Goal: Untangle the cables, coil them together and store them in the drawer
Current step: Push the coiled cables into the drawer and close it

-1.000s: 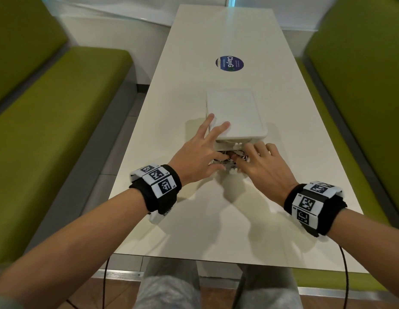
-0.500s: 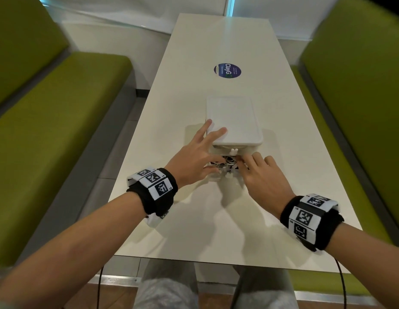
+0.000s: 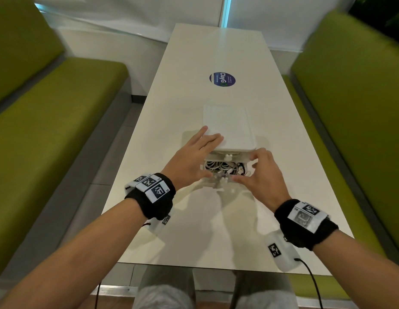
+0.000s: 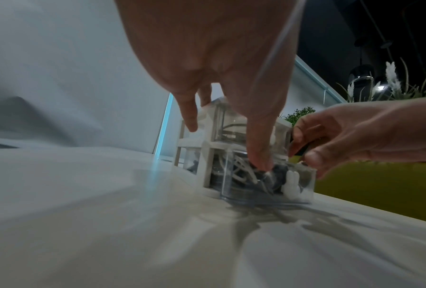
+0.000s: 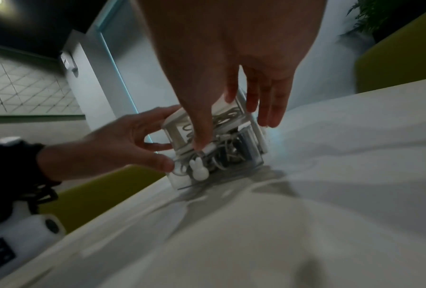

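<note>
Drawer: pulled further out than a second ago, cables bundled inside. Left hand flat on unit, fingers straight; right hand apparently pinching drawer corner. Closing remains.

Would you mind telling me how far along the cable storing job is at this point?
Mostly done: the cables lie coiled inside the lower drawer, which is pulled out. In hand: the left hand steadies the drawer unit while the right hand holds the drawer's side. Left: pushing the drawer shut.
</note>
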